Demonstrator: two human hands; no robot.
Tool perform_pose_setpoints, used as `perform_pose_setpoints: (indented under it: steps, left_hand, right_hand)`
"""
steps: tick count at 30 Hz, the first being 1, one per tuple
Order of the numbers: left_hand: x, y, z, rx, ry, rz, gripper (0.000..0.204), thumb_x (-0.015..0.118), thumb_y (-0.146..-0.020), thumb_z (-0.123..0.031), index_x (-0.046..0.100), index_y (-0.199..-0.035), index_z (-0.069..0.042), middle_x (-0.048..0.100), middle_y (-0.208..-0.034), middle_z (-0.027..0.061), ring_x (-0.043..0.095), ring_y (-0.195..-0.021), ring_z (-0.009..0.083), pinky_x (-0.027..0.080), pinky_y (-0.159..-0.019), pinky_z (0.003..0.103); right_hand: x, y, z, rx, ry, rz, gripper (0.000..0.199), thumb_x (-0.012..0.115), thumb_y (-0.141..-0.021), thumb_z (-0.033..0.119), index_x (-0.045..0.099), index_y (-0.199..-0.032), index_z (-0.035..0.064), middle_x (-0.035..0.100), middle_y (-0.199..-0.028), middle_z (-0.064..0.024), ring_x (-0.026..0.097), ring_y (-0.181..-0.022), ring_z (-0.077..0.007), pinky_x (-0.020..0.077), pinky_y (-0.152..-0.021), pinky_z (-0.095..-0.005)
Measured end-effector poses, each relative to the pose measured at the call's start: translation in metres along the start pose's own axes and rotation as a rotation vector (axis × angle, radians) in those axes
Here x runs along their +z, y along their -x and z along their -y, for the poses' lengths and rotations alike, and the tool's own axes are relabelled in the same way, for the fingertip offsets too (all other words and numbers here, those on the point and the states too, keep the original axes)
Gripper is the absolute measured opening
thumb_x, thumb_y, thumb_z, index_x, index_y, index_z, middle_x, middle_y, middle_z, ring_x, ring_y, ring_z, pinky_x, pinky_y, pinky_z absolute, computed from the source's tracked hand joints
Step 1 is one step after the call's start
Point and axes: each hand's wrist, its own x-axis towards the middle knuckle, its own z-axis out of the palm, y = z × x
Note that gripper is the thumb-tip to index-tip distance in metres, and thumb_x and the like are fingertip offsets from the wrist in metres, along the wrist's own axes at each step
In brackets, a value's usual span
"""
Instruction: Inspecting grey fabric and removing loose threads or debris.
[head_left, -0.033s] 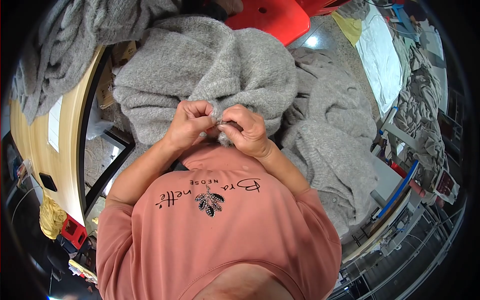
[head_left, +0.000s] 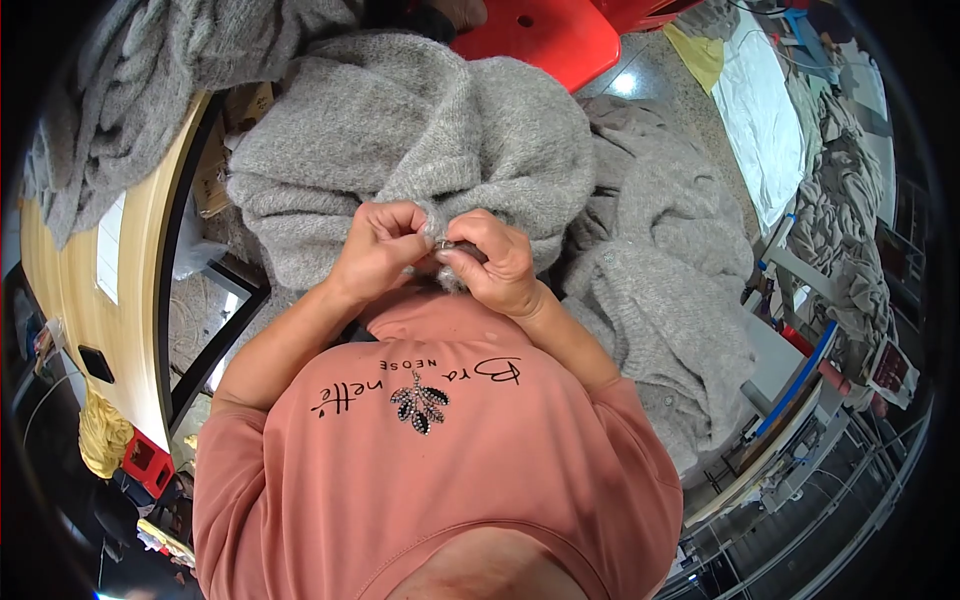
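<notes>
A fuzzy grey knitted garment (head_left: 420, 140) lies bunched on my lap, just past my pink shirt. My left hand (head_left: 380, 245) pinches a fold of its near edge between thumb and fingers. My right hand (head_left: 495, 262) meets it from the right, fingers closed on the same bit of knit, with something small and metallic (head_left: 443, 243) showing between the two hands. What that small piece is cannot be made out. Both forearms come up from the lower edge.
More grey knitwear (head_left: 660, 290) is heaped to my right, and another grey pile (head_left: 110, 90) lies on the wooden table (head_left: 75, 300) at left. A red plastic stool (head_left: 540, 35) stands ahead. White cloth (head_left: 760, 110) lies on the floor far right, near metal racks.
</notes>
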Motion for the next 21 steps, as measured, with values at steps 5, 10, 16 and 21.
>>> perform_pose_setpoints:
  steps: [5, 10, 16, 21]
  left_hand:
    - [0.007, 0.008, -0.001, 0.580, -0.805, -0.161, 0.006, 0.055, -0.067, 0.002, 0.049, -0.068, 0.001, 0.050, -0.061, 0.0077, 0.049, -0.051, 0.0148, 0.037, -0.044, 0.030]
    - [0.013, 0.003, -0.004, 1.027, -1.042, -0.250, 0.013, 0.056, -0.059, 0.005, 0.050, -0.070, 0.000, 0.051, -0.064, 0.0111, 0.051, -0.056, 0.0264, 0.041, -0.048, 0.033]
    - [0.016, 0.000, -0.014, 1.112, -1.080, -0.204, 0.016, 0.056, -0.055, 0.005, 0.050, -0.069, -0.001, 0.050, -0.066, 0.0123, 0.051, -0.056, 0.0285, 0.041, -0.048, 0.036]
    - [0.008, 0.003, 0.001, 1.168, -1.072, -0.150, 0.016, 0.057, -0.053, 0.001, 0.050, -0.067, -0.001, 0.046, -0.060, 0.0128, 0.046, -0.051, 0.0284, 0.038, -0.046, 0.036]
  right_hand:
    - [-0.006, -0.001, 0.009, 0.011, 0.263, -0.001, 0.019, 0.068, -0.069, 0.003, 0.055, -0.083, 0.0004, 0.057, -0.077, -0.0108, 0.056, -0.061, -0.0225, 0.0440, -0.053, -0.0285]
    - [-0.003, 0.000, 0.012, 0.249, 0.006, 0.062, 0.014, 0.060, -0.078, 0.004, 0.054, -0.088, -0.0027, 0.056, -0.075, -0.0118, 0.055, -0.062, -0.0207, 0.0439, -0.056, -0.0286]
    - [-0.013, -0.006, 0.020, 0.378, -0.227, 0.173, 0.015, 0.049, -0.084, 0.005, 0.054, -0.095, -0.0039, 0.056, -0.076, -0.0103, 0.052, -0.068, -0.0123, 0.0431, -0.061, -0.0259]
    - [-0.012, 0.000, 0.020, 0.393, -0.253, 0.194, 0.013, 0.046, -0.083, 0.003, 0.054, -0.093, -0.0009, 0.052, -0.073, -0.0052, 0.047, -0.067, -0.0098, 0.0422, -0.059, -0.0258]
